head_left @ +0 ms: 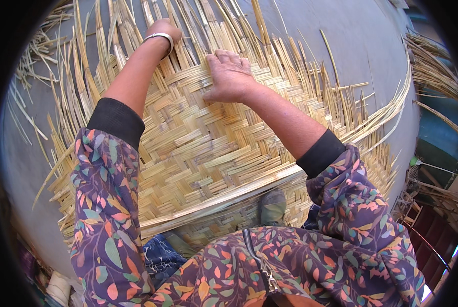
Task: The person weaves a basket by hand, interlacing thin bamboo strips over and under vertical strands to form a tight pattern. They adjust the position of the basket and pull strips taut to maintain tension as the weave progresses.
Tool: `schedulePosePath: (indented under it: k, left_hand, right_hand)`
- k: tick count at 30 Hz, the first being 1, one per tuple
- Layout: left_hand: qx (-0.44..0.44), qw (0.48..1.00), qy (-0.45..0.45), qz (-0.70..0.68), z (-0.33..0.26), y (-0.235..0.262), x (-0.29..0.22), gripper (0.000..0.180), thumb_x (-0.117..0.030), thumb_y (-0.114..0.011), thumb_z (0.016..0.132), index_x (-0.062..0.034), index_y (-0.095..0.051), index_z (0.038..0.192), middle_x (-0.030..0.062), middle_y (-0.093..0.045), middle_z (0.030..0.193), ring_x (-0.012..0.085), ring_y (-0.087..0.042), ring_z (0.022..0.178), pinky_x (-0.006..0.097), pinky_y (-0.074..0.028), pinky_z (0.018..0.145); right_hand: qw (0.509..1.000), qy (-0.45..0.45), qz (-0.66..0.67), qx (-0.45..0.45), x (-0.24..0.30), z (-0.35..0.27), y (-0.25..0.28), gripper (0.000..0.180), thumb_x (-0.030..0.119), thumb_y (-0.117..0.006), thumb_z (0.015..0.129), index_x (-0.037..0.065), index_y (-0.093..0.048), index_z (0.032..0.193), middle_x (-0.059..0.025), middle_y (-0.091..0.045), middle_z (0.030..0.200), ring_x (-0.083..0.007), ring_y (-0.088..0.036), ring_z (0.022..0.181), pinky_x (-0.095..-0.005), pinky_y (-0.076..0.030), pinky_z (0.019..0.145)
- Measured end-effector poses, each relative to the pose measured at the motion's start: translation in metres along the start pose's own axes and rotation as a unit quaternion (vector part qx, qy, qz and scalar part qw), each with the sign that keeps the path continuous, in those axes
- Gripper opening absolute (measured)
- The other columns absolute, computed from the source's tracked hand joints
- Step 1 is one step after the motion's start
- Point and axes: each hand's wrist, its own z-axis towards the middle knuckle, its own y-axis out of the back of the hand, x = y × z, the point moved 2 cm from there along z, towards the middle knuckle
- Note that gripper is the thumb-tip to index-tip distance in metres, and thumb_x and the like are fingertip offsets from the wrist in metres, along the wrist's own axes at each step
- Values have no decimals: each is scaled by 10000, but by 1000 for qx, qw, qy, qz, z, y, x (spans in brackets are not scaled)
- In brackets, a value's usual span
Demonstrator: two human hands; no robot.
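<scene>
We see a grey floor spreading out around the work; on it, in front of the person, lies the woven mat, unwoven strips fanning from its far edge; a leaf-patterned jacket covers the person's arms and body; off to the right we find a bundle of dry stalks; the right hand rests palm down on the weave, open; the left hand reaches farther among the strips, fingers hidden, so we cannot tell whether it grips one; a pale band circles the left wrist.
</scene>
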Motion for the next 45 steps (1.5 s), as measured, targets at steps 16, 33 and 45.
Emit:
schedulePosePath:
  k: [16, 33, 45]
  left_hand:
    - [-21, 996, 18, -82, -1, -10, 11, 383, -171, -565, 743, -21, -607, 1092, 226, -580, 1140, 357, -547, 1087, 380, -418, 949]
    - [3, 969, -47, -241, -13, -2, 9, 324, -127, -618, 801, 0, -563, 1094, 121, -653, 881, 190, -644, 709, 320, -549, 598]
    - [33, 992, 37, -118, -20, 3, -8, 337, -184, -649, 801, 9, -559, 1063, 91, -655, 838, 166, -641, 645, 267, -515, 525]
  right_hand:
    - [999, -18, -2, 37, 6, 6, -2, 889, 258, -654, 647, 21, -234, 1395, -207, -200, 1462, -331, -129, 1382, -511, -162, 1092]
    - [999, 23, -16, -32, -9, 1, -8, 952, 452, -725, 611, 103, -285, 1380, -161, -252, 1442, -293, -173, 1370, -561, -110, 1085]
    - [998, 31, -30, -44, -14, 0, -8, 905, 457, -736, 613, 112, -331, 1344, -148, -292, 1421, -284, -229, 1347, -528, -163, 1075]
